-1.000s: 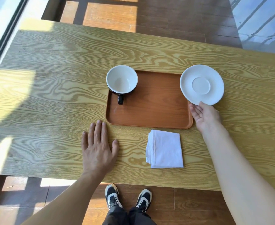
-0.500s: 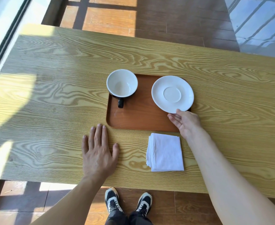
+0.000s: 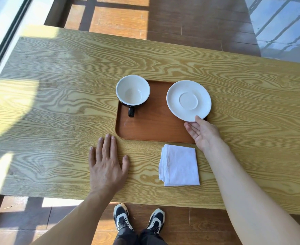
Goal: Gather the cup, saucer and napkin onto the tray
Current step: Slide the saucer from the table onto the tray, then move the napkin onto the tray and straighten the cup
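Bright sunlight, hard shadows, curved edges

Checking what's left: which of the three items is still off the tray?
The napkin: it lies on the table, while cup and saucer are over the tray.

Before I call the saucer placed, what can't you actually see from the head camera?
- Whether the saucer rests on the tray or is held above it: top-down view.
- Right hand fingertips: hidden under the saucer's rim.
- Tray's right corners: covered by saucer and hand.
- Cup base: hidden by its bowl.
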